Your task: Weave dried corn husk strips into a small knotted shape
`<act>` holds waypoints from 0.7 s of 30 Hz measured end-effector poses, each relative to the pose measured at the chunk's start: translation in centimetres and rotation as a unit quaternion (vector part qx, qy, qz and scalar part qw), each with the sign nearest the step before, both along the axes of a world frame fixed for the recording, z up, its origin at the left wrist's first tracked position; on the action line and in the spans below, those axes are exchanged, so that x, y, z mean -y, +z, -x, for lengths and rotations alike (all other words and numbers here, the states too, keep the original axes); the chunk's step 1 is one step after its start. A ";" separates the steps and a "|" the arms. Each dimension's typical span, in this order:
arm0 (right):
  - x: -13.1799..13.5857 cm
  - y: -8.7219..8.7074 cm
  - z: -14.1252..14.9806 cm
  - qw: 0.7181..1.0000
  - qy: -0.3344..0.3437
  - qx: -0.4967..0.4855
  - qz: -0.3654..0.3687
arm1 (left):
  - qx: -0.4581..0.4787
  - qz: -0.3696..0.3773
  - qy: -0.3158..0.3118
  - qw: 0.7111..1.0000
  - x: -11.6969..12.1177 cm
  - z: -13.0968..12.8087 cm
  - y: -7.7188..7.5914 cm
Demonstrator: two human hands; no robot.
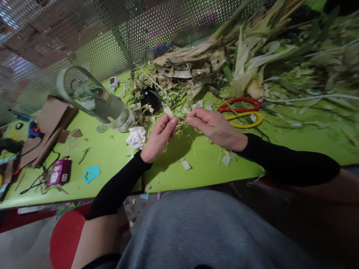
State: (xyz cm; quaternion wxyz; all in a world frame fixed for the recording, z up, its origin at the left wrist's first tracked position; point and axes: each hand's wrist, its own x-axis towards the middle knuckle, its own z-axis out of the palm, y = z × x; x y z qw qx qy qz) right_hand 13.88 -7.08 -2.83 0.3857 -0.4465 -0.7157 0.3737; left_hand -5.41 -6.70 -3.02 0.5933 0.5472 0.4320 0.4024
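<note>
Above the green table (117, 157), my left hand (159, 136) and my right hand (214, 127) meet fingertip to fingertip. Both are pinched on a thin pale strip of dried corn husk (181, 121) stretched between them. A short pale husk end (168, 111) sticks up from my left fingers. Both forearms wear black sleeves. Small husk scraps (186, 163) lie on the table under my hands.
A heap of dried corn husks and leaves (246, 63) fills the table's far right. Red scissors (239, 104) and yellow scissors (246, 121) lie beside my right hand. A tipped green-capped bottle (98, 101), crumpled tissue (137, 136), cardboard (50, 123), a maroon box (59, 172) and a red stool (67, 235) are left.
</note>
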 end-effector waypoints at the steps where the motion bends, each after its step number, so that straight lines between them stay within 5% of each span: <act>1: -0.1 -0.1 -0.1 1.000 -0.005 0.002 -0.003 | 0.003 0.009 -0.004 1.000 0.0 0.0 -0.2; 8: -0.7 -0.4 -0.7 0.998 0.032 0.059 -0.014 | 0.007 0.032 -0.094 0.995 -0.7 0.4 -1.5; 12: -1.2 -0.3 -1.2 0.998 -0.009 0.043 -0.033 | 0.026 0.028 -0.072 0.997 -1.2 0.7 -1.4; 21: -1.4 0.2 -1.8 0.998 0.033 0.039 -0.022 | -0.027 -0.039 -0.062 0.997 -1.3 0.3 -0.4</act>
